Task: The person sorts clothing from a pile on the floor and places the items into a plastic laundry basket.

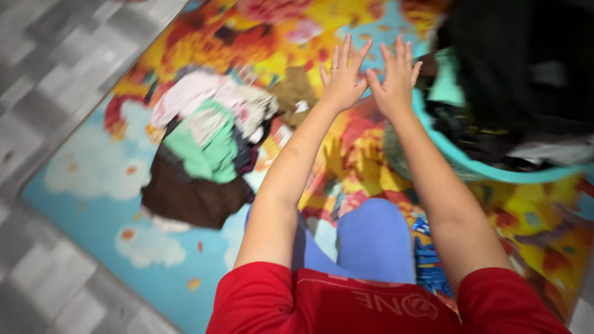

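Clothes pile (pixel 207 145) lay on the colourful play mat (pixel 93 204), left of the person's outstretched arms, well apart from both hands. Pile held a brown piece at the near end, a green one in the middle, pink and white ones at the far end (frame was motion-blurred, so single garments could not be told apart). Left hand (pixel 342 79) was raised palm-down over the mat, fingers spread apart and straight, holding nothing, a ring on one finger. Right hand (pixel 395 80) was just beside it, thumbs nearly touching, fingers likewise apart and empty. Right hand sat near the rim of a teal laundry basket (pixel 470 164) at the right, which was filled with dark clothing (pixel 513 68). Neither hand touched basket or pile. Person wore a red shirt (pixel 346 303) and blue trousers (pixel 371 241), knees on the mat. Grey patterned floor (pixel 55 68) ran along the mat's left edge.
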